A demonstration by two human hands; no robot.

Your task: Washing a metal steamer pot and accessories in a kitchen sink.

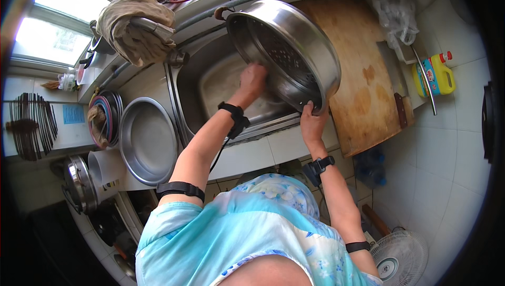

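Observation:
A large stainless-steel steamer pot with a perforated bottom is tilted on its side over the sink, its open mouth facing left. My right hand grips its near rim, with the thumb on the inner wall. My left hand is curled at the left edge of the pot's mouth, above the basin. Its fingertips are turned away from view, so whether anything is in them is hidden.
Right of the sink lies a wooden cutting board with a cleaver. Beyond it is a yellow detergent jug. A steel basin leans at left. Draped cloth hangs near the faucet. A pipe runs behind.

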